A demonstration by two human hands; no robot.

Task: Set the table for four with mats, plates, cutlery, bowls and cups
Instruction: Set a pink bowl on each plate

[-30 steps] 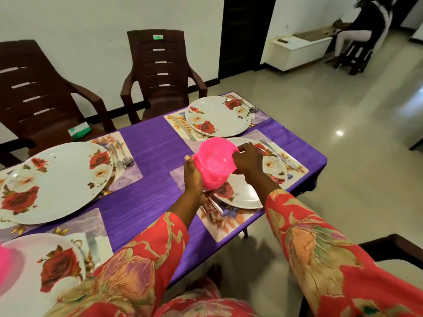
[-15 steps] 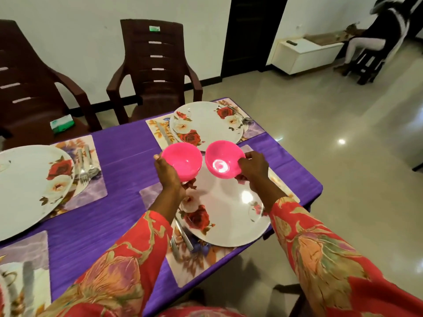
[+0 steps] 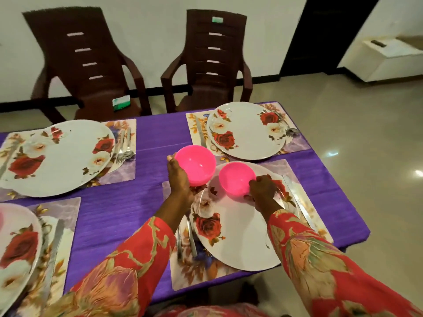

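Note:
Two pink bowls are in my hands over the near right place setting. My left hand [image 3: 179, 179] grips the left pink bowl [image 3: 196, 164] above the plate's far left edge. My right hand [image 3: 263, 189] holds the right pink bowl [image 3: 235, 178], which sits low on or just above the near right rose plate [image 3: 238, 236]. That plate lies on a floral mat [image 3: 206, 271] with cutlery [image 3: 186, 239] to its left and a knife [image 3: 295, 197] to its right. Three more rose plates on mats lie at far right [image 3: 248, 131], far left [image 3: 55, 156] and near left [image 3: 16, 252].
The purple tablecloth [image 3: 109, 209] covers the table; its right edge drops off near my right sleeve. Two brown plastic chairs [image 3: 212, 62] stand behind the far side, one with a green-white box [image 3: 121, 102] on its seat. A white low cabinet [image 3: 389, 58] stands at the back right.
The two bowls, nested a second ago, are now apart, one in each hand. The right bowl has come down onto the near plate. My view has swung left.

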